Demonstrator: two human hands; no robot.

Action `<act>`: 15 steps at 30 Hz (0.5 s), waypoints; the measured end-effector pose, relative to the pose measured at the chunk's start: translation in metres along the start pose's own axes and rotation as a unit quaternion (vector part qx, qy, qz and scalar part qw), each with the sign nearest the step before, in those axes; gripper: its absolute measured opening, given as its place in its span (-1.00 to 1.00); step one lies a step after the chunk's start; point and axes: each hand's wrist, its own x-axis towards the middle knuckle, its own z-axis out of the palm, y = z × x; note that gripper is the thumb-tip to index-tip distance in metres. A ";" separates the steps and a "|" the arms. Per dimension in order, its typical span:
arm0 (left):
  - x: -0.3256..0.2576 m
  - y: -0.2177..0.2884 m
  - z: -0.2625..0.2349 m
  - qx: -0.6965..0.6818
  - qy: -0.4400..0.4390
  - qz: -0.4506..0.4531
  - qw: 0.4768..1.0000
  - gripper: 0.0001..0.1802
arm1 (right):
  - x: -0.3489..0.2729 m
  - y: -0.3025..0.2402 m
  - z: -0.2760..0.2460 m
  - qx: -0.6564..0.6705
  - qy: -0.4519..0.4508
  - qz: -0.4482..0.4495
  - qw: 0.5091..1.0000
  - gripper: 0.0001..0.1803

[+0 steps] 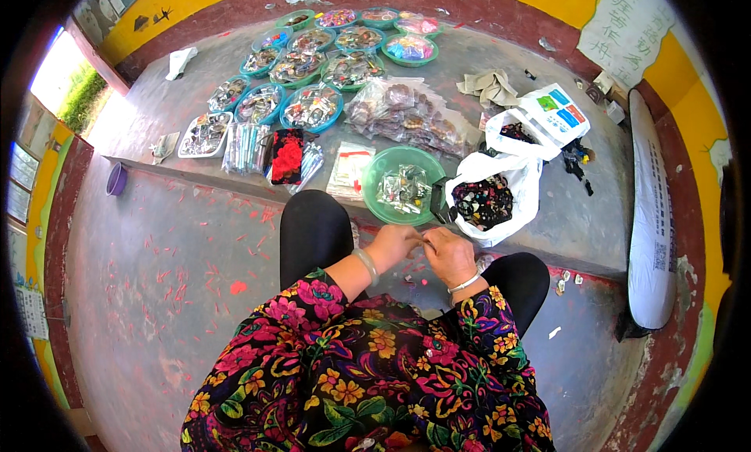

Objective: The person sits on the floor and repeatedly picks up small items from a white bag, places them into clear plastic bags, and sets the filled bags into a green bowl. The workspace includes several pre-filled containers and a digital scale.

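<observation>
My left hand (393, 246) and my right hand (450, 256) meet in front of my knees, fingers pinched close together. Whatever lies between the fingertips is too small to make out. Just beyond them on the raised ledge sits a green basin (375, 188) holding small clear packets (403, 189). To its right, a white plastic bag (529, 209) stands open with many small dark and coloured pieces (483, 203) inside. Left of the basin lies a stack of clear flat bags (350, 170) with red edging.
Several basins (312, 108) of small items fill the ledge's far part. A heap of clear packets (411, 117) lies in the middle. Left are a white tray (206, 135) and a red-and-black pouch (287, 156). Another white bag (547, 120) stands behind right; a long wrapped board (651, 209) leans right.
</observation>
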 end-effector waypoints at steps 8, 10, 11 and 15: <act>-0.006 0.008 0.005 -0.072 -0.039 -0.066 0.994 -0.79 | 0.000 0.011 0.003 0.076 -0.004 0.112 0.991 -0.88; 0.000 -0.007 0.003 -0.073 -0.087 -0.097 0.989 -0.79 | 0.001 0.010 0.001 0.084 -0.003 0.136 0.987 -0.87; 0.002 -0.011 0.002 -0.073 -0.111 -0.113 0.985 -0.79 | 0.002 0.008 -0.001 0.087 -0.015 0.145 0.985 -0.87; 0.004 -0.020 0.003 -0.117 -0.122 -0.100 0.981 -0.80 | -0.001 0.013 0.000 0.168 -0.063 0.157 0.971 -0.87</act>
